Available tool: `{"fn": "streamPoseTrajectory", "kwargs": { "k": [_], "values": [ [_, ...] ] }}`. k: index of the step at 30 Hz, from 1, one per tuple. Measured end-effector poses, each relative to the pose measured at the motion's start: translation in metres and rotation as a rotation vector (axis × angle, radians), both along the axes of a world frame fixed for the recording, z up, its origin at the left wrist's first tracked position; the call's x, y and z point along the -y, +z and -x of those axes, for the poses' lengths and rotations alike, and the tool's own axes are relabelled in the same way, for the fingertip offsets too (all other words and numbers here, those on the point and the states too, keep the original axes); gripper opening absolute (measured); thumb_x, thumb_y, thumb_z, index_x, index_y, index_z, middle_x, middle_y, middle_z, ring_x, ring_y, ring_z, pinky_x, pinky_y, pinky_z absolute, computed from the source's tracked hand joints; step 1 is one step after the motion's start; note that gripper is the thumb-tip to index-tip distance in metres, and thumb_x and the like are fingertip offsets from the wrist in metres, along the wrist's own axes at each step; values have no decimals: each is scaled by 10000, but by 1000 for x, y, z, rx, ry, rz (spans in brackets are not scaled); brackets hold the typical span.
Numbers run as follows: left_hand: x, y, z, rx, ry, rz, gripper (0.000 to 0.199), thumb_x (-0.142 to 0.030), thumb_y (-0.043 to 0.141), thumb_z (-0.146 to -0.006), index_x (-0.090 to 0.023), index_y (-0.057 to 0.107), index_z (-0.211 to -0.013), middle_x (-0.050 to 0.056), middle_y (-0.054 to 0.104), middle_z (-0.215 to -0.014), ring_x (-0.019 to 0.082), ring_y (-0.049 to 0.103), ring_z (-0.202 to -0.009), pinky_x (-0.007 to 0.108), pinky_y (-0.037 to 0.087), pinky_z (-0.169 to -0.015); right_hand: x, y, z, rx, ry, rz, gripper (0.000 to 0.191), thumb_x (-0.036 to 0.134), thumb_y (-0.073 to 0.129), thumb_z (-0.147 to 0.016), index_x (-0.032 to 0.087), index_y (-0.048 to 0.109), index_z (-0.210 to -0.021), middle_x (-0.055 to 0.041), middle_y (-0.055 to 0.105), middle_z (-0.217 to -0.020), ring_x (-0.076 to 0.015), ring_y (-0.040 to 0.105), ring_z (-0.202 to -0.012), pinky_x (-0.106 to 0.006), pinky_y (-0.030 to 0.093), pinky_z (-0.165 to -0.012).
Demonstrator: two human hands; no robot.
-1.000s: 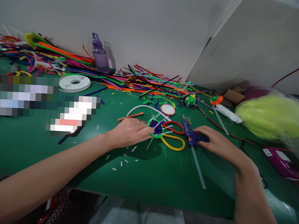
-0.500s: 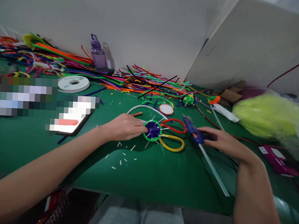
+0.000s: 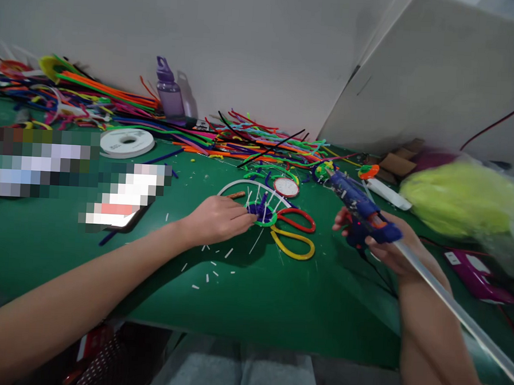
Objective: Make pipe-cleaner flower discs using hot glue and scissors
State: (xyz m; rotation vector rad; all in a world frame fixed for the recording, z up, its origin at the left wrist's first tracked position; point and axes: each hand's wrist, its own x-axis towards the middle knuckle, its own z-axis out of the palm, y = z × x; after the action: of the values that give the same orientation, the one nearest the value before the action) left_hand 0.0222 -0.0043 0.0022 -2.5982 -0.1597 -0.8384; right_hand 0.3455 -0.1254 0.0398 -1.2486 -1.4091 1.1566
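Near the middle of the green table (image 3: 251,295), my left hand (image 3: 221,220) pinches the edge of a small round piece (image 3: 265,215) with a green rim, a dark blue centre and white sticks poking up. My right hand (image 3: 377,239) grips a blue glue gun (image 3: 355,200), raised above the table with its nozzle toward the upper left. A long clear glue stick (image 3: 453,312) runs out of its back. Scissors with one red and one yellow handle (image 3: 295,249) lie just right of the round piece. Small white clippings (image 3: 207,279) are scattered in front of my left hand.
Colourful pipe cleaners (image 3: 259,144) lie along the wall, with a purple bottle (image 3: 170,93). A white spool (image 3: 127,143) and a phone (image 3: 129,200) are on the left. At right are a yellow-green bag (image 3: 459,197), a magenta device (image 3: 479,277) and a red-rimmed white disc (image 3: 286,187) nearer the middle.
My right hand has taken the glue gun into a full grip and lifted it, swinging its rear toward the right. The round piece has tilted in my left hand.
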Motion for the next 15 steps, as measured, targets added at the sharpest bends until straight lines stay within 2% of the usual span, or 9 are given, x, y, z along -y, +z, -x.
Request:
{"fn": "streamPoseTrajectory", "kwargs": {
  "k": [4, 8, 12, 15],
  "values": [
    [-1, -1, 1, 51, 57, 22, 137, -242, 499, -863, -162, 599, -912, -10, 644, -660, 110, 598, -590, 238, 475, -569, 1, 1, 7, -155, 33, -64, 428, 410, 722, -657, 204, 640, -1023, -79, 615, -987, -209, 607, -860, -287, 497, -748],
    [-2, -1, 2, 55, 94, 43, 144, -244, 497, -865, -157, 602, -910, -4, 646, -667, 110, 600, -592, 230, 448, -532, -3, 0, 8, -193, -26, -96, 399, 454, 664, -710, 219, 621, -1029, -75, 598, -1000, -239, 606, -913, -318, 504, -764],
    [-3, -2, 3, 69, 102, 71, 143, -250, 493, -866, -169, 602, -910, -11, 640, -661, 105, 595, -583, 227, 431, -520, -15, -14, 7, -80, -115, 18, 291, 392, 610, -786, 230, 582, -1027, -52, 581, -1060, -240, 621, -949, -367, 496, -829],
    [-3, -3, 4, 79, 99, 84, 134, -246, 505, -859, -180, 601, -926, -16, 644, -674, 105, 602, -601, 226, 430, -529, -23, -31, 4, 4, -117, 98, 295, 424, 605, -785, 242, 570, -1014, -47, 610, -1056, -238, 628, -944, -409, 488, -867]
  ]
}}
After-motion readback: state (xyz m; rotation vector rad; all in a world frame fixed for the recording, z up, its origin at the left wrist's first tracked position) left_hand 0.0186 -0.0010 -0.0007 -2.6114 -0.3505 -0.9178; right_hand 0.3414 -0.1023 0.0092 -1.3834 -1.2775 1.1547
